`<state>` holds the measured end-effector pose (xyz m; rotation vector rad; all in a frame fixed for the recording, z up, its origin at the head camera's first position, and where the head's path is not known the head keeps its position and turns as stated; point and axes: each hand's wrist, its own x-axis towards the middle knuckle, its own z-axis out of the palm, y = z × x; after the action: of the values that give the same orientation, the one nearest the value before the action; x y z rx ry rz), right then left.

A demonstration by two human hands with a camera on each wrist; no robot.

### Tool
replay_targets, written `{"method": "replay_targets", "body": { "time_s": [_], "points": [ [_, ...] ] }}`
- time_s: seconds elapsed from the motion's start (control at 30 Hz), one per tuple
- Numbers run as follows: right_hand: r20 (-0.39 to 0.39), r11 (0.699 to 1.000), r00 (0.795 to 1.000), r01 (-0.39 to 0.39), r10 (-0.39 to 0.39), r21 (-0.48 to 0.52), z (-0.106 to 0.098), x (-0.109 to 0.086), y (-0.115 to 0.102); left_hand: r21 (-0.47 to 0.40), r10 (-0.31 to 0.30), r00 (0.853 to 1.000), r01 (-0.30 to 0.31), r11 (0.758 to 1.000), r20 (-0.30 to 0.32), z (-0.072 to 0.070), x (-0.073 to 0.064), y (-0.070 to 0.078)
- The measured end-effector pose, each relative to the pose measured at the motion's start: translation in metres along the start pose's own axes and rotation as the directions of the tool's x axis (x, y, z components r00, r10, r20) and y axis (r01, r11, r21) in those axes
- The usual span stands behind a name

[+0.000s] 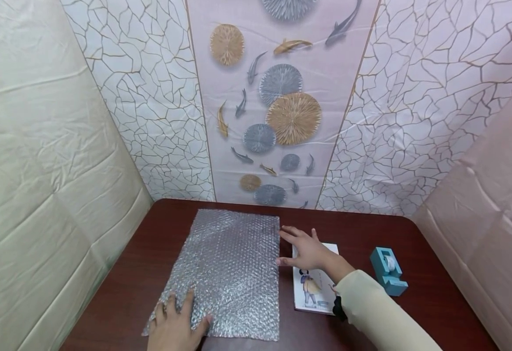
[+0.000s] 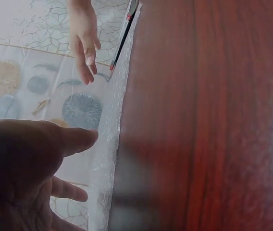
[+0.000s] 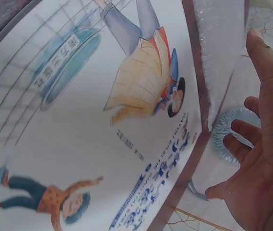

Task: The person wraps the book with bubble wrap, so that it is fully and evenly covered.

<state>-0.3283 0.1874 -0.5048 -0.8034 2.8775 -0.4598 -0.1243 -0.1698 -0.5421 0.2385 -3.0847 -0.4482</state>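
Note:
A sheet of bubble wrap (image 1: 234,273) lies flat on the dark red table. My left hand (image 1: 177,321), fingers spread, rests on its near left corner. My right hand (image 1: 306,251) reaches over the far part of a book (image 1: 315,300), its fingertips by the sheet's right edge. Whether they touch the sheet I cannot tell. In the right wrist view that hand (image 3: 261,149) has loosely bent fingers and holds nothing. The book's white cover (image 3: 83,139) bears drawn children there. The left wrist view catches the wrap's edge (image 2: 110,159) beside my left thumb.
A teal tape dispenser (image 1: 387,273) with a roll in it stands on the table to the right of the book. Behind the table (image 1: 128,287) hangs a patterned cloth (image 1: 282,161) with fish and discs. Plain cloth drapes both sides.

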Motion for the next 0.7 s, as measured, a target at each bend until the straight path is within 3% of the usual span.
{"method": "replay_targets", "body": {
  "time_s": [0.3,0.7],
  "points": [
    [0.041,1.0,0.999,-0.002,0.002,-0.008,0.012,0.013,0.005,0.012,0.032,0.998,-0.031,0.999,-0.052,0.006,-0.003,-0.003],
    [0.082,0.999,0.996,-0.043,0.045,-0.018,0.02,0.024,0.0,0.05,-0.001,1.0,0.0,0.999,0.005,0.009,-0.001,0.0]
  ]
}}
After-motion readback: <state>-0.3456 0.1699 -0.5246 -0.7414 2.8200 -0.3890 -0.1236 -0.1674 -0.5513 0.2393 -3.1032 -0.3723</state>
